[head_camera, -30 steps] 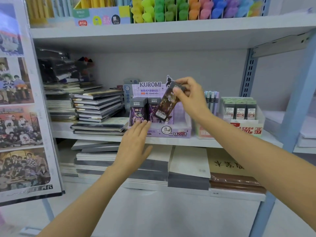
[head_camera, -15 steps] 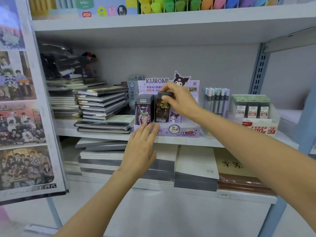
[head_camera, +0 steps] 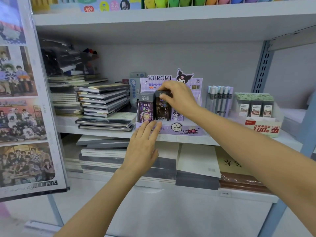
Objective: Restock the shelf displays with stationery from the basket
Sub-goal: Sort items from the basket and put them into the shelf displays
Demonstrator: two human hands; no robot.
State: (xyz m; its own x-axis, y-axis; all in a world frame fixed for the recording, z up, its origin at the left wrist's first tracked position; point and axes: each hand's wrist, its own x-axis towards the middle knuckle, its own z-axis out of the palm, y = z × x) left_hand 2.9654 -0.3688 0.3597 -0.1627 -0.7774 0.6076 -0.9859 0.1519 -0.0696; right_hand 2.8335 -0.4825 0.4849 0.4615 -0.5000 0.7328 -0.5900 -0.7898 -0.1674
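Right hand [head_camera: 177,98]: fingers curled over the top of a dark pack [head_camera: 162,111], pinching it. The pack stands upright in the Kuromi display [head_camera: 185,131], left half, touching a purple pack [head_camera: 145,111] on its left side. The bottom edge of the dark pack sits behind the display's front wall.

Left hand [head_camera: 142,148]: fingers straight and together, holding nothing, with fingertips at the display's front wall below the purple pack. Actual contact cannot be confirmed.

The display stands on the middle shelf [head_camera: 102,132], with stacked notebooks [head_camera: 104,98] to its left and pens [head_camera: 219,100] just beside it on the right.
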